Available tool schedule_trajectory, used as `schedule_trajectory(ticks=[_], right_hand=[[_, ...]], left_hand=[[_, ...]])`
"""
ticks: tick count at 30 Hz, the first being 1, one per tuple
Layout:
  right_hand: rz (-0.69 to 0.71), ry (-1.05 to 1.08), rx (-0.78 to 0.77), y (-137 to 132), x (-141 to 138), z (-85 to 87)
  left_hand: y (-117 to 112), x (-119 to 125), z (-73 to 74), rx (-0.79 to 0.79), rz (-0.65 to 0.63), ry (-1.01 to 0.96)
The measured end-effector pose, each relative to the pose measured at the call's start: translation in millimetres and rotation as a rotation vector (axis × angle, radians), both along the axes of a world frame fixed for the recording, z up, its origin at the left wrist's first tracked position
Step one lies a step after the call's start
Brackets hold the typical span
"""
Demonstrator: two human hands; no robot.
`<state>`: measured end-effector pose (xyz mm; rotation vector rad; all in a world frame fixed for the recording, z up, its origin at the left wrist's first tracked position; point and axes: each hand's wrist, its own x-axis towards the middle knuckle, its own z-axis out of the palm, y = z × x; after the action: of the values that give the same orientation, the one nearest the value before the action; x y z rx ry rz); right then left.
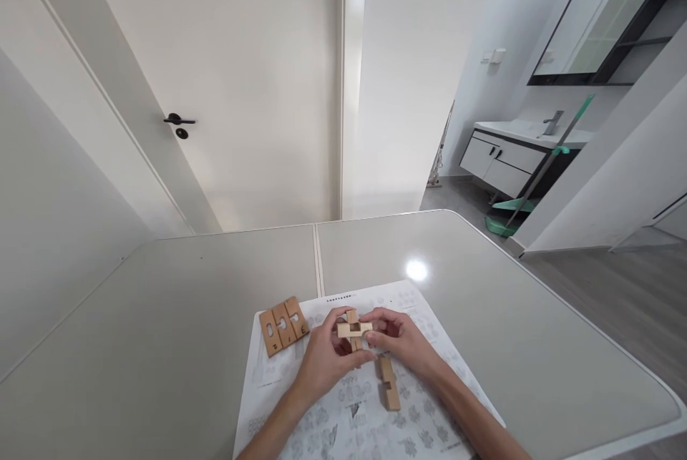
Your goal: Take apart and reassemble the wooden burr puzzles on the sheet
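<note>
Both hands grip a partly joined cluster of notched wooden puzzle pieces point(354, 329), crossed over one another with a square gap near the centre. My left hand point(328, 354) is closed around its left and near sides, thumb along the near edge. From the right, my right hand point(400, 337) pinches the cluster with thumb and forefinger. A single notched wooden puzzle piece point(391, 385) lies on the printed paper sheet point(290, 392), just below my right hand. Fingers hide parts of the cluster's sides and underside.
Flat wooden pieces point(284, 326) with cut-out slots and handwritten numbers lie left of my hands, partly on the sheet. The pale table point(161, 345) has a seam and rounded far corners. Beyond stand a white door point(241, 88), a sink cabinet point(504, 159) and a green dustpan point(499, 226).
</note>
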<state>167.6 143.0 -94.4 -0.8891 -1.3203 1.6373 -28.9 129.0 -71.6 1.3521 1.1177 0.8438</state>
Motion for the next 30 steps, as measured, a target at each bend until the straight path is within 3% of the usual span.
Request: schedule_trajectory(ticks=[10, 30], right_hand=[[-0.115, -0.105, 0.068, -0.2, -1.3, 0.8], [-0.119, -0.112, 0.102, -0.3, 1.6, 2.0]], left_hand=[[-2.8, 1.1, 0.8, 0.06, -0.015, 0.089], [-4.8, 1.0, 2.8, 0.063, -0.033, 0.046]])
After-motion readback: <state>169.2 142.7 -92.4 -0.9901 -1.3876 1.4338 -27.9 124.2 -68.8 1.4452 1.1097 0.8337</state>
